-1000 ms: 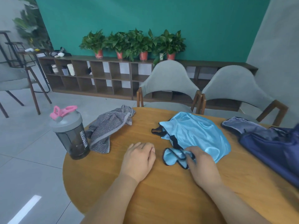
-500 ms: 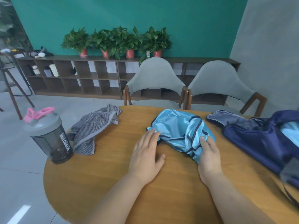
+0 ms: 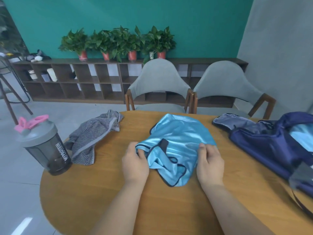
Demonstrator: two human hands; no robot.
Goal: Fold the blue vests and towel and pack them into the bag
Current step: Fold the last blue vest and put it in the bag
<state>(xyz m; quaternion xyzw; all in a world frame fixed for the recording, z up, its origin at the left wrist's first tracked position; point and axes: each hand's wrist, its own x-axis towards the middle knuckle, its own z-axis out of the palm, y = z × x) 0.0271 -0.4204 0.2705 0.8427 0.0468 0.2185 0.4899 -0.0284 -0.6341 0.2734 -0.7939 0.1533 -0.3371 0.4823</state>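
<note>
Blue vest [image 3: 179,138] in both hands [image 3: 135,161] [image 3: 210,162]

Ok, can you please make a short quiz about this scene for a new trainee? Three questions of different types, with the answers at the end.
1. True or false: the striped towel lies on the table, outside the bag.
2. Which thing do the left hand and the right hand both grip? A) the striped towel B) the light blue vest C) the bag
3. On which side of the light blue vest, left or right for the person, stands the shaker bottle?
Key: 1 true; 2 B; 3 left.
</note>
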